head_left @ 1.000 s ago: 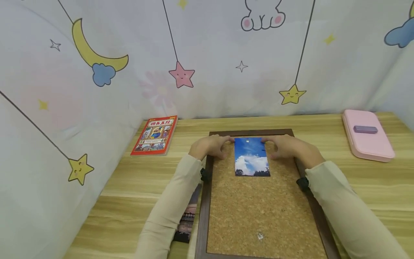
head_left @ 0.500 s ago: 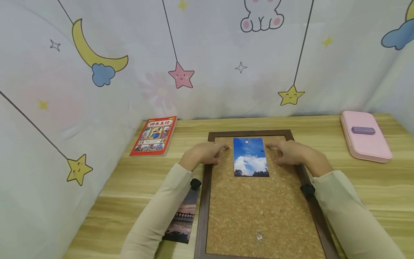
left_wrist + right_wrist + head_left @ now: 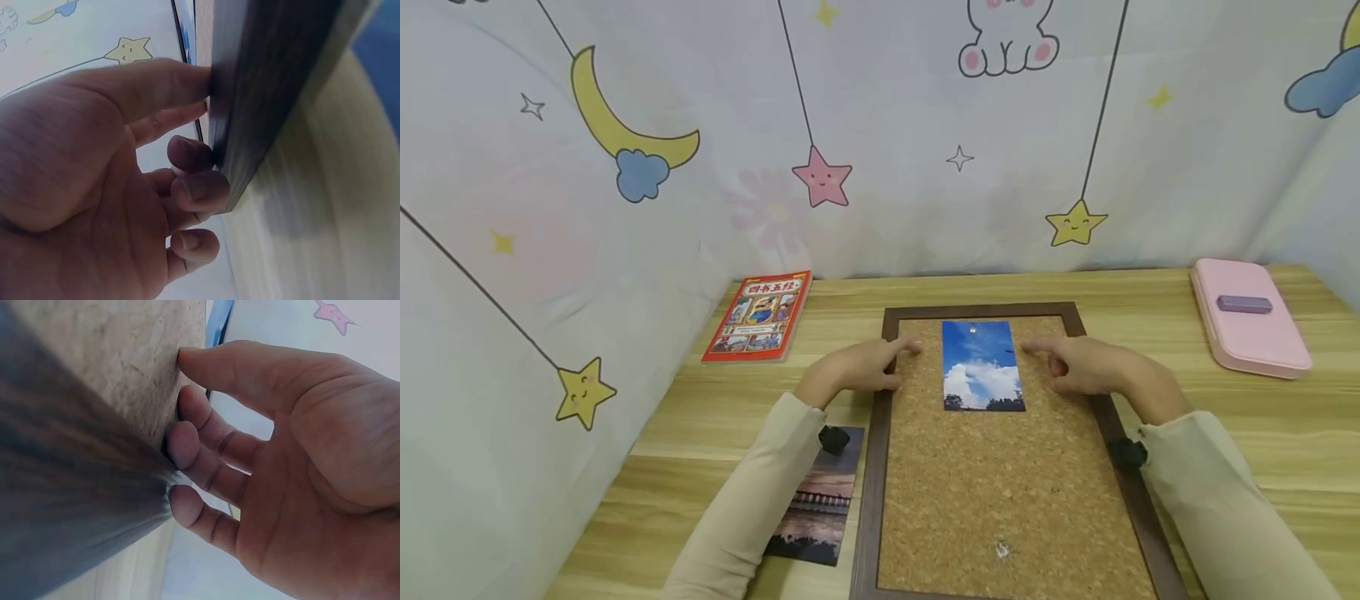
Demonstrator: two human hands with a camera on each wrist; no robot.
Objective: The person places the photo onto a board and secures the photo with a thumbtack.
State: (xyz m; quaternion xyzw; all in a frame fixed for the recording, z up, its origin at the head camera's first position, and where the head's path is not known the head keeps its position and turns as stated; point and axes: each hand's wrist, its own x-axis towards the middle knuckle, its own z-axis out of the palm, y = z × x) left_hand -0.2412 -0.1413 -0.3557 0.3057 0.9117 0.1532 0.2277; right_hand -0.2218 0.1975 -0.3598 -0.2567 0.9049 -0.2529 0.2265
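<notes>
A photo of blue sky and clouds (image 3: 983,367) lies on the upper part of a cork board (image 3: 1000,475) with a dark brown frame (image 3: 869,500). A small shiny spot, perhaps a pin head (image 3: 973,330), shows near the photo's top edge. Left of the photo, my left hand (image 3: 865,365) rests at the frame's left side; in the left wrist view its thumb touches the frame, the other fingers loosely bent. My right hand (image 3: 1093,367) is at the board's right side. Its thumb and fingertips (image 3: 184,444) touch the cork and frame in the right wrist view. Neither hand grips the photo.
A sunset photo with a pier (image 3: 820,508) lies left of the board, partly under the left sleeve. A red book (image 3: 758,315) is at the back left, a pink case (image 3: 1251,317) at the back right. A small whitish spot (image 3: 1003,548) marks the lower cork.
Both hands have let go of the sky photo's upper corners and drawn outward and toward me, to the board's sides. The photo stays in place on the cork.
</notes>
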